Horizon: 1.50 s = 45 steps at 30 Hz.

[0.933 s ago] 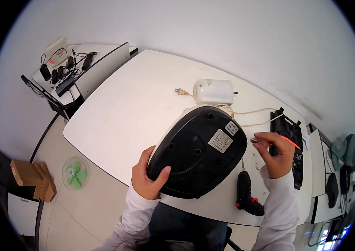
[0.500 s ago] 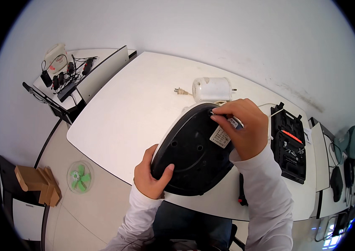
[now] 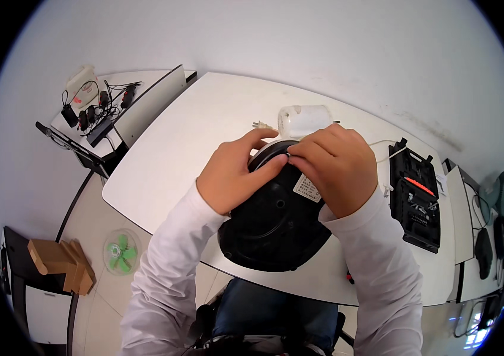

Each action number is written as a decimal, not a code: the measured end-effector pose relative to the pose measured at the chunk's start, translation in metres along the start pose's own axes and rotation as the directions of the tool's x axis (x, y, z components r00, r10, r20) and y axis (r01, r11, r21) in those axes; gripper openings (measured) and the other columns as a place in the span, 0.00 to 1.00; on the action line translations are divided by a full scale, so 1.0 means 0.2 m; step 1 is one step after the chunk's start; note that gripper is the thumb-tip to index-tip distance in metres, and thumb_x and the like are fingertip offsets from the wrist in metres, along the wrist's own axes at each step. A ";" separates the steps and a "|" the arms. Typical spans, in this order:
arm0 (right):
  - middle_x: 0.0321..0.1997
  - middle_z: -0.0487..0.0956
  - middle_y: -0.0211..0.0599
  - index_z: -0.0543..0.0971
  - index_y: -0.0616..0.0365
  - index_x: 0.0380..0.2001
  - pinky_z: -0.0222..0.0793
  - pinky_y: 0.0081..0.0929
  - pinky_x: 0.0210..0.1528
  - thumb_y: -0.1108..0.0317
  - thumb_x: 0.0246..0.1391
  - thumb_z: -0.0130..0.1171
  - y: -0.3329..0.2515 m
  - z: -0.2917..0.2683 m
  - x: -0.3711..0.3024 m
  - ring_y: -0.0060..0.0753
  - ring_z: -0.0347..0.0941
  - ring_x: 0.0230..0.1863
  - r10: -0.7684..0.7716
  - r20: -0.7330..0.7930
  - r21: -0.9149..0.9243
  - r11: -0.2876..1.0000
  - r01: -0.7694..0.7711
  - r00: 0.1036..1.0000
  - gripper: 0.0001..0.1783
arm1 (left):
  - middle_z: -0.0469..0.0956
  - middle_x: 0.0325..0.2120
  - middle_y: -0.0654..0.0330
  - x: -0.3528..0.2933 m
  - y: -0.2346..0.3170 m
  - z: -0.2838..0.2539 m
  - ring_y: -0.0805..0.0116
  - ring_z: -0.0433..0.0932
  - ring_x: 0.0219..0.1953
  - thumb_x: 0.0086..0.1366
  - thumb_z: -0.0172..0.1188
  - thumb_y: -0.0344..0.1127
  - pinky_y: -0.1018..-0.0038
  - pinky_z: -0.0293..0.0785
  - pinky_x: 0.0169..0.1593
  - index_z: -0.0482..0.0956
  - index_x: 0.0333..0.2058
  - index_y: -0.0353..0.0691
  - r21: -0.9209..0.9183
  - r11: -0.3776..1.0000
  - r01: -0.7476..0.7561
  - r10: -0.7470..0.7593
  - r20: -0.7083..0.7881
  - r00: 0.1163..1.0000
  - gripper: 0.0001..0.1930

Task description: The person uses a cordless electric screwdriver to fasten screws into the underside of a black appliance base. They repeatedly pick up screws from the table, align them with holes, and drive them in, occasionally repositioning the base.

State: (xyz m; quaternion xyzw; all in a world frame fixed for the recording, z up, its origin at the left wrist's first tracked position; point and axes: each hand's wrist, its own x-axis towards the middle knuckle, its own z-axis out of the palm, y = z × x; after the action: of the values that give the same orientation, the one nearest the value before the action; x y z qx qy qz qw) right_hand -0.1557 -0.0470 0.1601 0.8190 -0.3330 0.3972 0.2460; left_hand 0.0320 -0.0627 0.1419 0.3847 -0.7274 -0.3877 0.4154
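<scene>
A black oval appliance [image 3: 273, 228] lies bottom-up on the white table [image 3: 192, 148], with a pale label [image 3: 307, 188] on its underside. Both my hands are at its far rim. My left hand [image 3: 231, 178] lies over the rim, with thumb and fingers pressed on the black shell. My right hand [image 3: 335, 166] covers the rim beside it and pinches a small metal piece [image 3: 288, 155] where the fingertips of both hands meet. What lies under the hands is hidden.
A white appliance [image 3: 302, 118] with a cord and plug [image 3: 259, 125] sits just beyond the hands. An open black tool case [image 3: 415, 196] lies at the right. A side desk with cables [image 3: 94, 110] stands at the left. A small green fan [image 3: 121, 252] and a cardboard box [image 3: 56, 261] are on the floor.
My right hand came from beside the tool case to the appliance's far rim. My left hand left the near left edge and moved up to meet it.
</scene>
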 end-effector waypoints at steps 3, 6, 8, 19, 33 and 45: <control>0.22 0.70 0.23 0.75 0.51 0.20 0.61 0.24 0.28 0.69 0.37 0.63 0.02 0.02 -0.01 0.26 0.67 0.27 -0.049 0.001 -0.039 0.998 0.049 0.999 0.06 | 0.76 0.38 0.54 0.04 0.03 0.01 0.71 0.75 0.32 0.59 0.57 0.33 0.79 0.72 0.34 0.72 0.48 0.32 0.029 0.999 0.032 -0.033 0.059 0.998 0.18; 0.22 0.69 0.23 0.74 0.51 0.20 0.60 0.23 0.27 0.68 0.37 0.64 0.03 0.02 0.00 0.26 0.67 0.27 -0.076 0.021 -0.047 0.996 0.077 0.997 0.07 | 0.76 0.38 0.54 0.04 0.03 -0.01 0.72 0.75 0.32 0.59 0.56 0.33 0.79 0.73 0.34 0.72 0.47 0.32 -0.016 0.999 0.042 -0.041 0.096 0.995 0.18; 0.22 0.69 0.23 0.74 0.51 0.21 0.60 0.24 0.27 0.68 0.37 0.64 0.04 0.01 0.00 0.26 0.67 0.27 -0.082 0.034 -0.035 0.996 0.083 0.996 0.08 | 0.76 0.38 0.54 0.04 0.03 -0.01 0.72 0.75 0.31 0.58 0.56 0.32 0.79 0.73 0.34 0.72 0.46 0.32 -0.016 0.999 0.045 -0.043 0.092 0.995 0.17; 0.30 0.76 0.28 0.78 0.53 0.37 0.66 0.29 0.31 0.70 0.38 0.65 0.00 -0.22 -0.13 0.31 0.72 0.30 0.079 0.196 0.013 0.996 -0.083 0.977 0.17 | 0.79 0.32 0.48 0.03 -0.03 0.01 0.61 0.81 0.27 0.54 0.62 0.41 0.75 0.75 0.32 0.73 0.43 0.34 -0.001 0.999 -0.040 0.040 -0.008 0.999 0.21; 0.28 0.75 0.33 0.78 0.58 0.32 0.63 0.30 0.28 0.77 0.37 0.63 -0.07 -0.68 -0.54 0.36 0.71 0.27 0.364 0.359 -0.265 0.923 -0.280 0.860 0.14 | 0.79 0.24 0.50 0.05 -0.03 0.05 0.62 0.78 0.20 0.55 0.60 0.43 0.74 0.71 0.26 0.75 0.39 0.35 0.099 0.995 -0.032 0.041 -0.087 0.995 0.18; 0.47 0.71 0.43 0.70 0.57 0.51 0.64 0.36 0.49 0.71 0.35 0.67 -0.14 -0.89 -0.86 0.46 0.67 0.48 0.557 0.722 -0.342 0.803 -0.488 0.411 0.34 | 0.79 0.25 0.50 0.03 -0.04 0.04 0.65 0.78 0.22 0.59 0.58 0.40 0.74 0.72 0.29 0.75 0.42 0.33 0.025 0.999 -0.047 0.048 -0.071 0.996 0.17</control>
State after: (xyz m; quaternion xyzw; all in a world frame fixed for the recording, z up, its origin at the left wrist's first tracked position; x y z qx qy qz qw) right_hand -0.3015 0.1498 0.1154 0.7505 -0.6592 0.0328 -0.0334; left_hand 0.0234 -0.0693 0.1343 0.3859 -0.7256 -0.3550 0.4456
